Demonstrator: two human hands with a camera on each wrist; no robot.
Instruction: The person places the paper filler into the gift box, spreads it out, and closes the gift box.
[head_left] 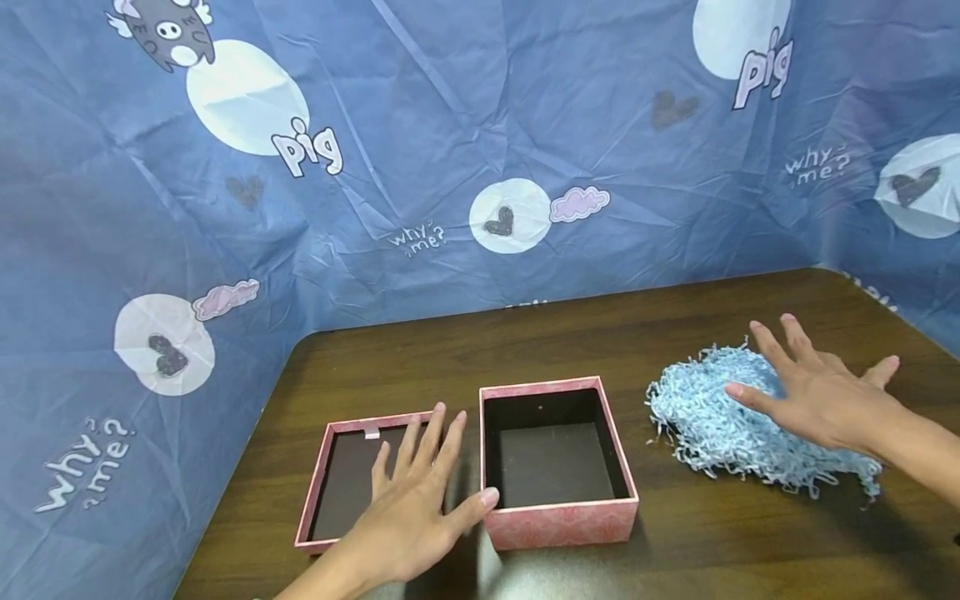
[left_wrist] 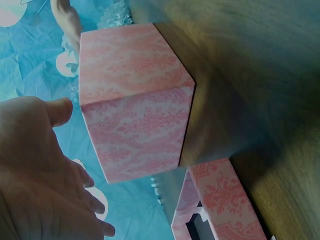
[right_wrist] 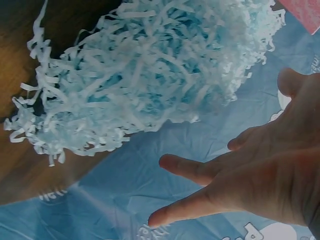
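A pink patterned box [head_left: 558,527] with a dark interior stands upright, its top uncovered, in the middle of the head view. To its left lies a shallower pink-edged lid [head_left: 330,492], inner side up. My left hand [head_left: 408,517] hovers over the lid's right part with fingers spread, the thumb near the box's front left corner; whether it touches cannot be told. A heap of light blue shredded paper [head_left: 720,417] sits right of the box. Above its right side my right hand [head_left: 825,396] is spread wide and holds nothing. In the right wrist view, the shredded paper [right_wrist: 150,75] is apart from the fingers.
Everything lies on a dark brown wooden table [head_left: 420,358]. Behind it and along both sides hangs a blue printed cloth [head_left: 420,108]. A small whitish tab [head_left: 372,433] shows at the lid's far inner edge. Loose paper strands trail off the heap's near side.
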